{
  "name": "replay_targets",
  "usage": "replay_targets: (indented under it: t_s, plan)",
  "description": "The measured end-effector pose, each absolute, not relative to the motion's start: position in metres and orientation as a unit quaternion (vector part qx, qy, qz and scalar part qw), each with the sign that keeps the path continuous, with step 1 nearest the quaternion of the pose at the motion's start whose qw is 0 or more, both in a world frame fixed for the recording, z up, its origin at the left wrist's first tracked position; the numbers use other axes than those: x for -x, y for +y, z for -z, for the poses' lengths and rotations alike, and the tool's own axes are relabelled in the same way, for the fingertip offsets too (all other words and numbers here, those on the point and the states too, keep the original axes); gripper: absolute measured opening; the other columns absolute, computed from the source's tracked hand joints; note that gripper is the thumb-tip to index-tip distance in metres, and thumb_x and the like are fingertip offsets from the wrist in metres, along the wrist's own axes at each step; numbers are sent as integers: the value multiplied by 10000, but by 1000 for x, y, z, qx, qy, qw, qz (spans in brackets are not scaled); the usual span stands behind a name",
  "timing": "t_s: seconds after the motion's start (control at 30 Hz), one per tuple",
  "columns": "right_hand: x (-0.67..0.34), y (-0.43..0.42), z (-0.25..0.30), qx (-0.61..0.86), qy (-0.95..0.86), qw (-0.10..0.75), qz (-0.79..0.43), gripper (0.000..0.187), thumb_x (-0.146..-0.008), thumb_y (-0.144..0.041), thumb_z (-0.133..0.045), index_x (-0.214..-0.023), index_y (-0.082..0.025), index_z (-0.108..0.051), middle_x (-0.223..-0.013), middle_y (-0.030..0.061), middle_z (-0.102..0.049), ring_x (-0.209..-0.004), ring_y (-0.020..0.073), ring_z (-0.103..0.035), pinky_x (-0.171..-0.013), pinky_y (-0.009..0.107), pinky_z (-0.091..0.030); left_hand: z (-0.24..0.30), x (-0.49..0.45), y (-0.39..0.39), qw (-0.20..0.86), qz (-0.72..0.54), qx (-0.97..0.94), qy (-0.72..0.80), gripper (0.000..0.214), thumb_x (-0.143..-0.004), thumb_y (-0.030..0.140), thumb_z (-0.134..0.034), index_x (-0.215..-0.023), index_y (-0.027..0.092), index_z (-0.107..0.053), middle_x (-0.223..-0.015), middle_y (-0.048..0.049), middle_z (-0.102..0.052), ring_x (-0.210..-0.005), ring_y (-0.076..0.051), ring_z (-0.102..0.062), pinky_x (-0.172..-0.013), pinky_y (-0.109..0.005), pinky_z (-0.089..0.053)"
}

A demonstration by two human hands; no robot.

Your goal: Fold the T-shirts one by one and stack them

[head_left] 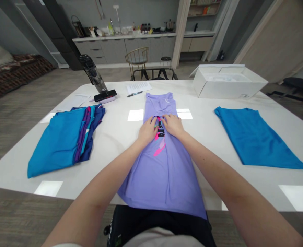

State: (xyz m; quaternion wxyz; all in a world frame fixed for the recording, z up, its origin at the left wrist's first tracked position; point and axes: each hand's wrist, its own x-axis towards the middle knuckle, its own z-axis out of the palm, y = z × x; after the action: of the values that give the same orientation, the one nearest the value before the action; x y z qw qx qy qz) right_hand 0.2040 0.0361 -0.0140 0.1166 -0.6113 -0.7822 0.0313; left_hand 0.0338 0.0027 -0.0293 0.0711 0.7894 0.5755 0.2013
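Observation:
A lilac shirt (pixel 164 171) with a pink and black print lies lengthwise down the middle of the white table (pixel 115 137), its near end hanging over the front edge. My left hand (pixel 148 129) and my right hand (pixel 173 125) rest side by side on the shirt's middle, by the print. The fingers of both lie flat and spread on the cloth. Neither hand grips anything.
A stack of folded blue and purple shirts (pixel 63 140) lies at the left. One blue shirt (pixel 256 139) lies at the right. At the back stand an open white box (pixel 225 84), a phone (pixel 105 95), a dark bottle (pixel 93 73), paper and a pen (pixel 134 94).

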Motion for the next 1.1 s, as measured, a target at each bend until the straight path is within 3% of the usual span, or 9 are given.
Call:
replay_targets:
  t_s: [0.23,0.4,0.53,0.67,0.83,0.93,1.1]
  plan:
    - [-188,17,11,624,-777,74,-35,570,-1017,-543,-493,-1495,-232,-471,-1371,210,-575,-1256,379,-538,-1034,539,-375,19,-26,-22,146,-297,-685,649,583,-897,155,-603,-1450,200,-425,-1438,-182,-525,-1283,-276,-601,-1044,-387,-490]
    - [-177,6,2,599,-796,88,-21,528,-1023,-306,-485,-1545,-251,-423,-1434,198,-524,-1295,358,-485,-1062,537,-347,1,-14,-48,245,-232,-653,678,688,-793,200,-754,-1394,137,-426,-1192,-187,-685,-1135,-306,-678,-923,-377,-505]
    - [-167,-3,-9,459,-886,66,-7,590,-951,-109,-464,-1496,-327,-519,-1402,141,-528,-1246,319,-481,-987,439,-377,-11,-2,-73,235,-171,-668,685,492,-813,277,-732,-1254,153,-553,-1125,-212,-718,-1092,-356,-695,-869,-397,-502]
    - [-161,-13,-14,373,-927,27,-13,457,-936,-128,-485,-1322,-288,-672,-1286,130,-560,-1145,298,-512,-915,398,-371,-16,4,-100,200,-76,-696,686,345,-829,388,-721,-1099,183,-652,-1129,-216,-722,-1079,-382,-700,-854,-414,-504]
    - [-166,-27,-16,353,-935,26,-14,272,-924,-149,-509,-1088,-208,-718,-1182,123,-598,-1078,270,-543,-858,357,-354,-18,1,-142,125,-26,-739,662,305,-944,364,-563,-1167,177,-656,-1055,-206,-726,-1008,-374,-718,-847,-444,-508]
    - [-174,-37,-17,377,-926,24,-7,253,-920,-132,-504,-1068,-198,-699,-1158,124,-614,-1054,266,-555,-846,353,-352,-20,-2,-164,101,-12,-762,639,310,-983,334,-479,-1165,156,-656,-1000,-203,-728,-968,-369,-723,-838,-450,-508]
    - [-184,-56,-17,432,-901,17,15,264,-936,-158,-493,-1122,-199,-675,-1166,142,-617,-1042,288,-565,-831,365,-366,-27,-7,-186,129,-5,-757,640,310,-986,360,-490,-1190,201,-659,-1000,-180,-735,-951,-341,-727,-819,-423,-505]
